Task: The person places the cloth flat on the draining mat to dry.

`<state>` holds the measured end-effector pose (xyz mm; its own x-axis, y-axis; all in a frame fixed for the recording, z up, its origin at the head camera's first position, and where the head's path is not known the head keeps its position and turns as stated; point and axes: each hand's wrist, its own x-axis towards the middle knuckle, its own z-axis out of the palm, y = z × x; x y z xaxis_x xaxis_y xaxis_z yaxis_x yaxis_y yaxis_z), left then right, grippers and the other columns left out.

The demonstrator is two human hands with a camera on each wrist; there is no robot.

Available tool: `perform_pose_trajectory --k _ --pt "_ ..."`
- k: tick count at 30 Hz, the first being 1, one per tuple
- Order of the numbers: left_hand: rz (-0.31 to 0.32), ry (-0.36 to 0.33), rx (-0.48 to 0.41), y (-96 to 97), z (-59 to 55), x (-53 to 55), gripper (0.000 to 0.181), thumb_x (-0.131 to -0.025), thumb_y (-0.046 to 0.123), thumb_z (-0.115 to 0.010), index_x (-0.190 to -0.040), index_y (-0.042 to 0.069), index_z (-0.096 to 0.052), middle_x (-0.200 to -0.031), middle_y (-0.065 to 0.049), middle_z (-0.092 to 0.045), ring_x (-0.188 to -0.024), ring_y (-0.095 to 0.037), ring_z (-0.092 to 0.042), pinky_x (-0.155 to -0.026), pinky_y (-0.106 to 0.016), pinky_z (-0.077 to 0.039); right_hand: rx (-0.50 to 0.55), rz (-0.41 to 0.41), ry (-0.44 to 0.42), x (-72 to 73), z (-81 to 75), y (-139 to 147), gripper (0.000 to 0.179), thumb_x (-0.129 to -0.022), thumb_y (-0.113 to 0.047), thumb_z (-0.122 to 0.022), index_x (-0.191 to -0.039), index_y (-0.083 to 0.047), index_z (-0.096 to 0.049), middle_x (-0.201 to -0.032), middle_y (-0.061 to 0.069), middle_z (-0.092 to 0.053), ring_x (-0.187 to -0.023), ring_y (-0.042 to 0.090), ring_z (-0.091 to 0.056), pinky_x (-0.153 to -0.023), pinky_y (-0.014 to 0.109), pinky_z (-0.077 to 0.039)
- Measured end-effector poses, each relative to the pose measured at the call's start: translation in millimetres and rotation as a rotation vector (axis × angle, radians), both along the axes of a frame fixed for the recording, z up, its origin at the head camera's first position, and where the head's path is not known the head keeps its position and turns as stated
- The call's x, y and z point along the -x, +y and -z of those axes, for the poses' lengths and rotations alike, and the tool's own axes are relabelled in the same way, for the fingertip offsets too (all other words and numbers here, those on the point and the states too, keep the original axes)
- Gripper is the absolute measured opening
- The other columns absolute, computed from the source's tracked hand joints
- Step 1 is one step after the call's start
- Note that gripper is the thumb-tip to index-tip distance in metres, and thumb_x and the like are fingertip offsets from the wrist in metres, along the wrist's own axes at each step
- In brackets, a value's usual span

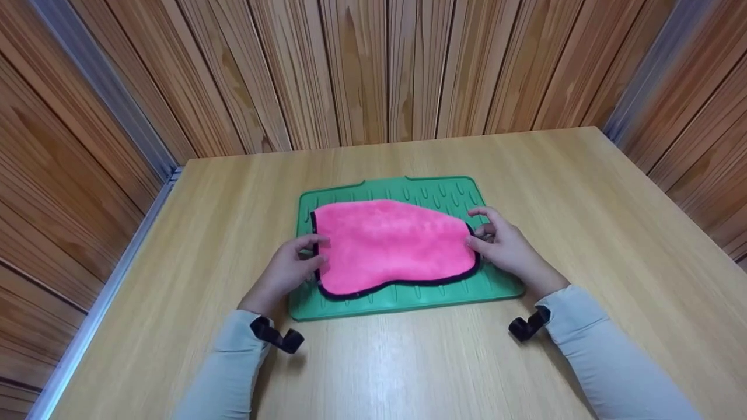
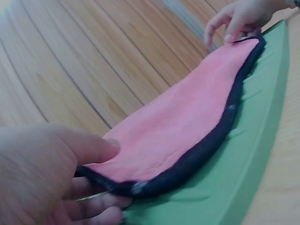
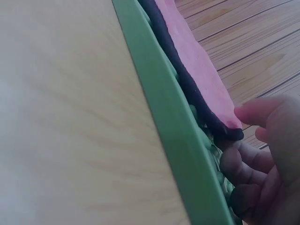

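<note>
A pink cloth (image 1: 391, 245) with a dark edging lies over a green ribbed mat (image 1: 402, 300), its near edge slightly wavy. At its left end my left hand (image 1: 292, 263) pinches the edge, thumb on top and the other fingers underneath, as the left wrist view shows with the cloth (image 2: 173, 126). My right hand (image 1: 506, 245) pinches the opposite end between thumb and fingers. In the right wrist view the dark edging (image 3: 187, 84) runs just above the mat's rim (image 3: 164, 122), and the lower fingers of that hand curl beneath the corner.
Both rest on a light wooden table (image 1: 379, 367). Wood-panelled walls (image 1: 362, 70) stand behind and at both sides. Each sleeved wrist (image 1: 233, 350) carries a black strap mount (image 1: 528, 326).
</note>
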<state>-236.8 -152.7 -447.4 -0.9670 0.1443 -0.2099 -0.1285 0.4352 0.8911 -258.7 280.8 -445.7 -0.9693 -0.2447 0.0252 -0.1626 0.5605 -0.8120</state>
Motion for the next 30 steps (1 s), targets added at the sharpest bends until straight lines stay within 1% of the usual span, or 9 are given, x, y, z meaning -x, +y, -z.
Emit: perform_pose_trajectory --k 1,4,8,10,12,16,20,26,30 --pt "0.002 -0.002 0.009 1.3 -0.6 -0.6 0.042 -0.111 0.018 -0.071 -0.153 0.021 -0.069 -0.136 -0.012 -0.062 -0.097 -0.021 -0.059 -0.080 -0.028 -0.050 -0.003 -0.011 -0.011 0.0 -0.2 0 0.062 -0.109 -0.016 -0.073 -0.163 -0.007 -0.044 -0.106 0.012 -0.070 -0.076 0.011 -0.058 -0.070 0.023 -0.051" --pt "0.035 -0.033 0.023 3.2 -3.5 -4.2 0.052 -0.108 0.018 -0.075 -0.158 0.026 -0.064 -0.146 -0.014 -0.061 -0.094 -0.022 -0.058 -0.079 -0.028 -0.050 -0.030 -0.067 -0.036 -1.2 -1.2 2 0.067 -0.108 -0.017 -0.075 -0.166 -0.011 -0.042 -0.096 0.007 -0.065 -0.078 0.014 -0.055 -0.071 0.024 -0.047" --pt "0.090 -0.105 0.009 1.2 -6.4 -9.4 0.063 -0.105 0.014 -0.080 -0.162 0.031 -0.059 -0.150 -0.017 -0.058 -0.082 -0.022 -0.057 -0.076 -0.028 -0.051 -0.026 -0.123 -0.049 -4.3 -2.4 7 0.072 -0.105 -0.013 -0.078 -0.167 -0.012 -0.042 -0.086 0.002 -0.057 -0.076 0.015 -0.051 -0.069 0.024 -0.044" --pt "0.096 -0.127 -0.005 -0.2 -7.1 -10.5 0.064 -0.105 0.011 -0.079 -0.161 0.032 -0.060 -0.152 -0.016 -0.057 -0.082 -0.022 -0.057 -0.077 -0.028 -0.052 -0.016 -0.145 -0.052 -6.6 -3.1 9 0.074 -0.105 -0.010 -0.078 -0.169 -0.011 -0.041 -0.085 0.002 -0.056 -0.076 0.014 -0.051 -0.067 0.024 -0.043" --pt "0.094 -0.132 -0.019 -1.3 -7.5 -9.9 0.061 -0.106 0.009 -0.077 -0.160 0.031 -0.061 -0.155 -0.016 -0.057 -0.084 -0.021 -0.058 -0.078 -0.027 -0.052 -0.017 -0.167 -0.055 -9.1 -3.7 11 0.072 -0.106 -0.009 -0.076 -0.169 -0.011 -0.042 -0.085 0.002 -0.057 -0.076 0.014 -0.051 -0.068 0.023 -0.043" --pt "0.078 -0.109 -0.051 -3.3 -7.4 -7.7 0.053 -0.109 0.004 -0.070 -0.157 0.026 -0.063 -0.159 -0.017 -0.055 -0.091 -0.020 -0.060 -0.080 -0.026 -0.052 -0.026 -0.206 -0.045 -12.3 -3.6 14 0.065 -0.110 -0.010 -0.071 -0.169 -0.010 -0.043 -0.086 0.002 -0.061 -0.078 0.011 -0.052 -0.070 0.023 -0.042" --pt "0.081 -0.094 -0.056 -6.5 -6.4 -9.2 0.050 -0.109 0.001 -0.067 -0.154 0.023 -0.066 -0.162 -0.015 -0.051 -0.099 -0.021 -0.062 -0.082 -0.027 -0.053 0.004 -0.228 -0.031 -15.6 -1.7 18 0.061 -0.110 -0.006 -0.069 -0.166 -0.005 -0.045 -0.085 0.001 -0.061 -0.076 0.007 -0.051 -0.069 0.022 -0.041" --pt "0.133 -0.075 0.005 -10.7 -5.3 -15.2 0.048 -0.108 0.001 -0.069 -0.150 0.024 -0.070 -0.161 -0.014 -0.051 -0.097 -0.023 -0.061 -0.080 -0.028 -0.051 -0.043 -0.274 -0.022 -20.6 0.4 21 0.060 -0.108 -0.006 -0.073 -0.162 -0.005 -0.047 -0.080 -0.002 -0.055 -0.075 0.007 -0.048 -0.069 0.021 -0.041" --pt "0.150 -0.058 0.066 -10.2 -7.1 -16.9 0.049 -0.107 0.003 -0.072 -0.148 0.029 -0.071 -0.162 -0.012 -0.055 -0.111 -0.026 -0.060 -0.083 -0.028 -0.052 -0.061 -0.305 -0.027 -23.8 1.3 20 0.061 -0.107 -0.007 -0.074 -0.162 -0.007 -0.048 -0.079 -0.003 -0.054 -0.075 0.008 -0.050 -0.069 0.021 -0.043"
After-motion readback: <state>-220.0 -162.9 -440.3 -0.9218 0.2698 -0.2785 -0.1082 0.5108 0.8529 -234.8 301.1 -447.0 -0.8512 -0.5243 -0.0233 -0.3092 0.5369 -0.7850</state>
